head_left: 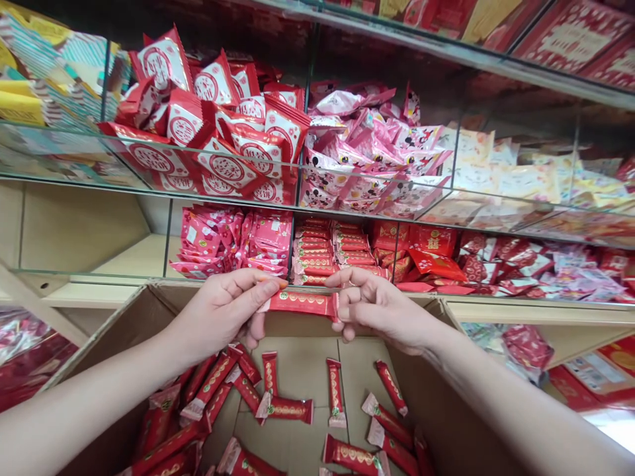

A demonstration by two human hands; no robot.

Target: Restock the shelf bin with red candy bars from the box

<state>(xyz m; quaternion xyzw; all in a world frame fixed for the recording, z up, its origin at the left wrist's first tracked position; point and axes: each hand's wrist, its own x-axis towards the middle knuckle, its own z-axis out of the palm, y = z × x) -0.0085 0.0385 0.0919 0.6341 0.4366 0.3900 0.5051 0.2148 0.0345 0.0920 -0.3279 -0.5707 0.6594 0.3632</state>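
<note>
Candy bar (303,303), oblong, glossy red foil

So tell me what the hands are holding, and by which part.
One red candy bar, held level above the cardboard box: the left hand pinches its left end, the right hand its right end.

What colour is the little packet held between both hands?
The packet is red with gold print and pale crimped ends, best seen in the head view.
</note>
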